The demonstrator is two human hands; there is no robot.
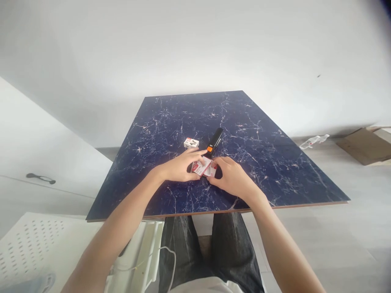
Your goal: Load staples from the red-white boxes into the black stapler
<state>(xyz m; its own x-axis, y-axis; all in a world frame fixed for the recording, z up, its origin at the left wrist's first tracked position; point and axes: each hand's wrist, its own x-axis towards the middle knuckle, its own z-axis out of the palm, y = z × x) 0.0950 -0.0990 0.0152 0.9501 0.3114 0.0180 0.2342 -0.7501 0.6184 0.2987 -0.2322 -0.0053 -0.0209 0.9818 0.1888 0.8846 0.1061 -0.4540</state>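
Note:
My left hand is closed on a small red-and-white box just above the table. My right hand pinches a second red-and-white piece that touches the box on its right; I cannot tell whether it is a separate box or part of the same one. Beyond my fingers lies a black stapler with an orange patch at its near end, close to my left index finger. A small white box with a dark printed picture sits left of the stapler.
All this is on a dark blue marbled table against a white wall. A white cabinet stands at left, and a white cable hangs by my legs. On the floor at right are a plastic bottle and a cardboard box.

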